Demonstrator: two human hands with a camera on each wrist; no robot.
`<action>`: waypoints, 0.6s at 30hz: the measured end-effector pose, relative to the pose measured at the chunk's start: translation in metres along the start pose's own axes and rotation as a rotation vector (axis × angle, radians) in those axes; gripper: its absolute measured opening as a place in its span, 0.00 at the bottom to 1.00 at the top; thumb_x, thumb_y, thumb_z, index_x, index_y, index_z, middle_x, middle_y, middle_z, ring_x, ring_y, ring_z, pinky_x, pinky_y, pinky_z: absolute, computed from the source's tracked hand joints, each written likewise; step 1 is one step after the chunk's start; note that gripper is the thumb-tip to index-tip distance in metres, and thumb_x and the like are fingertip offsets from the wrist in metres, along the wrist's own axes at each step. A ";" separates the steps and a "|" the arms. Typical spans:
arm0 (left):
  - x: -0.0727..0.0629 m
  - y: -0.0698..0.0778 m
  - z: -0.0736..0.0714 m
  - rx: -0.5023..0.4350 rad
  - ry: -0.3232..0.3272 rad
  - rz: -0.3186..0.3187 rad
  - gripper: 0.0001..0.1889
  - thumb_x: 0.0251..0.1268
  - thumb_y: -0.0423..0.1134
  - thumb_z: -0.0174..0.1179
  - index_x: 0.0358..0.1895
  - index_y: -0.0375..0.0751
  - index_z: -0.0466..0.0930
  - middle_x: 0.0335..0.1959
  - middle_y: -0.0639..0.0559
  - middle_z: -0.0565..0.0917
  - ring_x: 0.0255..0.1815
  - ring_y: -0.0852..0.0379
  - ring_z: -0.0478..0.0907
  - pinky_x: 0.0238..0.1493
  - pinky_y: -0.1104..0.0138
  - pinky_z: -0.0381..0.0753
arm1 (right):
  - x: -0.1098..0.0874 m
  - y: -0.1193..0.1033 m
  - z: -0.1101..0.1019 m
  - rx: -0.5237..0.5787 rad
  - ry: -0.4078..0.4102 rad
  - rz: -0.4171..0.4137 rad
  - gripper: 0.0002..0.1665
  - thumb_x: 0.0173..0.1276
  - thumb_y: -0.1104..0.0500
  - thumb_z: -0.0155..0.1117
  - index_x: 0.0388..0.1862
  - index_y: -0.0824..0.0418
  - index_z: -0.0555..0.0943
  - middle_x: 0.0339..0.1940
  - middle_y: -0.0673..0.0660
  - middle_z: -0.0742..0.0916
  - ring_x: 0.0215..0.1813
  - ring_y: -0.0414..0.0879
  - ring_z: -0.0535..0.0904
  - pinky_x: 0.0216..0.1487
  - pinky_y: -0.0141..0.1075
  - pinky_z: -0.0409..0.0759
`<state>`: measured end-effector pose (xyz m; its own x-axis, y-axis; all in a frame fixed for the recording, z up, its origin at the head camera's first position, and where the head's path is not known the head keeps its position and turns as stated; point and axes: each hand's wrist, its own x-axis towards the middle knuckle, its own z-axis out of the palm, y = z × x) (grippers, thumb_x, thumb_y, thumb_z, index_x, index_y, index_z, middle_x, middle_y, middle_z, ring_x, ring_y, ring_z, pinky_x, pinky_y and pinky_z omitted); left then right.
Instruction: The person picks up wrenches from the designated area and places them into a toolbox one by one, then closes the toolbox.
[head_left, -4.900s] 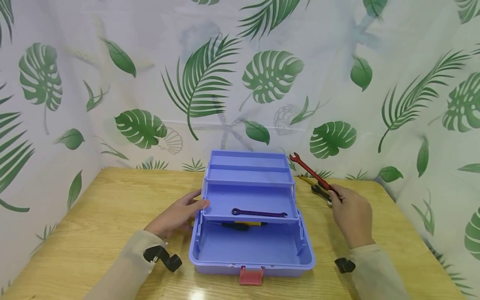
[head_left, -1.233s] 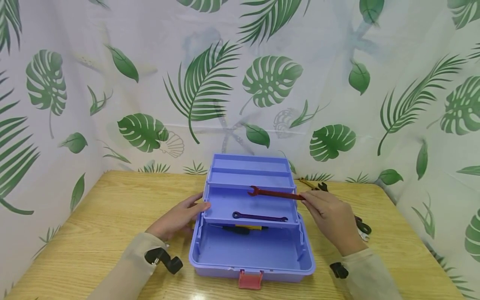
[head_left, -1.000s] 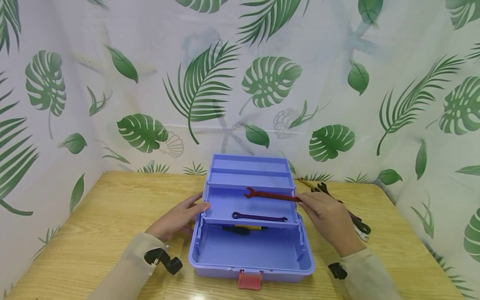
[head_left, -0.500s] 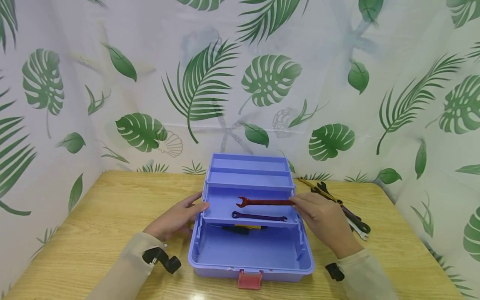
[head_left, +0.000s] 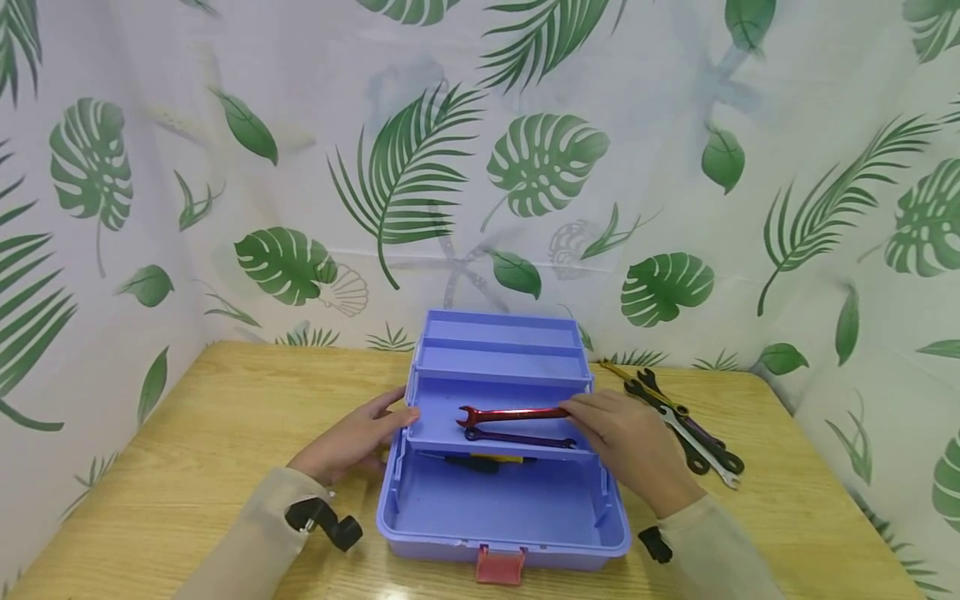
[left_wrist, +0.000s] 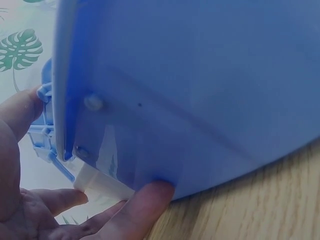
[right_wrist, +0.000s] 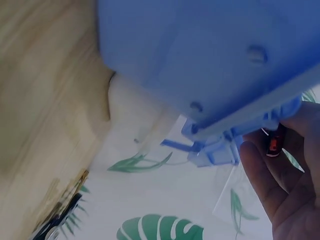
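Red wrench (head_left: 510,415) is pinched in the right hand (head_left: 626,433), over or in the lower tray (head_left: 442,408) of a periwinkle toolbox (head_left: 502,508), can't tell if it's touching. Left hand (head_left: 352,433) is fairly spread, resting against the box side. It's all on a wood-grain table (head_left: 247,433) with a leafy sheet (head_left: 660,192) behind. Right fingers cover the wrench's other end, dark-handled tool (head_left: 472,463) is half hidden under the tray, wrist views are kinda blurry.
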<state>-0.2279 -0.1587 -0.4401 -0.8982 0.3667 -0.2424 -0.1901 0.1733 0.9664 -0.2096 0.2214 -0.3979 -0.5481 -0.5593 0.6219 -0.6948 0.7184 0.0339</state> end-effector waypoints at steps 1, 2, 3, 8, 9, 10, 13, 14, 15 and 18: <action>0.000 0.000 0.000 0.000 0.001 0.000 0.45 0.74 0.59 0.60 0.85 0.50 0.47 0.73 0.32 0.71 0.59 0.39 0.83 0.46 0.46 0.89 | 0.003 -0.002 0.000 -0.008 -0.019 -0.001 0.17 0.60 0.62 0.79 0.49 0.59 0.91 0.45 0.53 0.92 0.47 0.50 0.89 0.47 0.47 0.89; -0.001 0.001 0.000 0.001 0.000 0.001 0.45 0.75 0.59 0.60 0.85 0.50 0.47 0.73 0.32 0.71 0.59 0.39 0.83 0.46 0.46 0.89 | 0.006 -0.004 0.000 -0.017 -0.034 -0.003 0.16 0.60 0.62 0.79 0.49 0.58 0.91 0.44 0.53 0.92 0.46 0.50 0.89 0.46 0.46 0.89; -0.001 0.001 0.000 0.000 -0.001 0.003 0.45 0.75 0.58 0.60 0.85 0.50 0.47 0.72 0.31 0.71 0.59 0.39 0.83 0.46 0.46 0.89 | 0.008 -0.005 0.000 -0.032 -0.052 -0.007 0.16 0.61 0.62 0.79 0.49 0.58 0.91 0.44 0.52 0.92 0.46 0.49 0.89 0.45 0.45 0.89; -0.001 0.002 0.000 0.003 -0.004 0.009 0.44 0.76 0.58 0.59 0.85 0.50 0.47 0.71 0.31 0.73 0.58 0.39 0.83 0.46 0.45 0.89 | 0.017 -0.009 0.005 -0.081 -0.086 -0.047 0.13 0.61 0.60 0.80 0.46 0.57 0.92 0.41 0.52 0.92 0.42 0.47 0.89 0.41 0.43 0.89; -0.001 0.001 0.000 0.003 -0.003 0.008 0.44 0.76 0.58 0.59 0.85 0.50 0.47 0.71 0.32 0.73 0.58 0.39 0.83 0.46 0.45 0.89 | 0.018 -0.009 0.006 -0.080 -0.091 -0.053 0.13 0.61 0.60 0.80 0.45 0.57 0.92 0.41 0.51 0.92 0.42 0.47 0.89 0.41 0.42 0.89; -0.001 0.001 0.000 0.003 -0.002 0.008 0.44 0.76 0.58 0.59 0.85 0.50 0.47 0.71 0.32 0.74 0.58 0.39 0.83 0.46 0.45 0.89 | 0.018 -0.010 0.007 -0.071 -0.089 -0.058 0.13 0.60 0.60 0.80 0.45 0.57 0.91 0.40 0.51 0.92 0.42 0.47 0.89 0.40 0.42 0.89; -0.001 0.001 0.000 0.005 -0.002 0.008 0.44 0.76 0.59 0.59 0.85 0.51 0.47 0.70 0.32 0.75 0.58 0.39 0.83 0.46 0.46 0.89 | 0.018 -0.012 0.008 -0.053 -0.110 -0.057 0.12 0.61 0.59 0.80 0.44 0.56 0.91 0.40 0.50 0.92 0.42 0.46 0.89 0.41 0.42 0.89; -0.001 0.000 0.000 0.004 -0.003 0.009 0.44 0.76 0.59 0.59 0.85 0.51 0.47 0.69 0.32 0.75 0.58 0.39 0.83 0.46 0.46 0.89 | 0.018 -0.012 0.008 -0.049 -0.120 -0.052 0.12 0.61 0.59 0.80 0.44 0.55 0.91 0.41 0.50 0.92 0.42 0.46 0.89 0.41 0.43 0.88; 0.000 0.000 -0.001 0.002 -0.006 0.010 0.44 0.76 0.59 0.59 0.85 0.51 0.47 0.69 0.32 0.75 0.58 0.39 0.84 0.47 0.45 0.89 | 0.019 -0.013 0.008 -0.047 -0.130 -0.046 0.11 0.62 0.58 0.80 0.44 0.55 0.91 0.40 0.50 0.92 0.42 0.46 0.89 0.41 0.43 0.88; 0.000 -0.001 -0.001 -0.001 -0.015 0.012 0.44 0.76 0.59 0.59 0.85 0.51 0.47 0.69 0.32 0.76 0.58 0.39 0.84 0.47 0.45 0.89 | 0.020 -0.013 0.009 -0.044 -0.162 -0.029 0.11 0.63 0.57 0.79 0.44 0.54 0.91 0.40 0.49 0.92 0.41 0.45 0.89 0.40 0.42 0.88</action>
<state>-0.2284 -0.1599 -0.4411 -0.8945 0.3823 -0.2316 -0.1794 0.1676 0.9694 -0.2158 0.1974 -0.3933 -0.5985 -0.6366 0.4864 -0.6921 0.7166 0.0864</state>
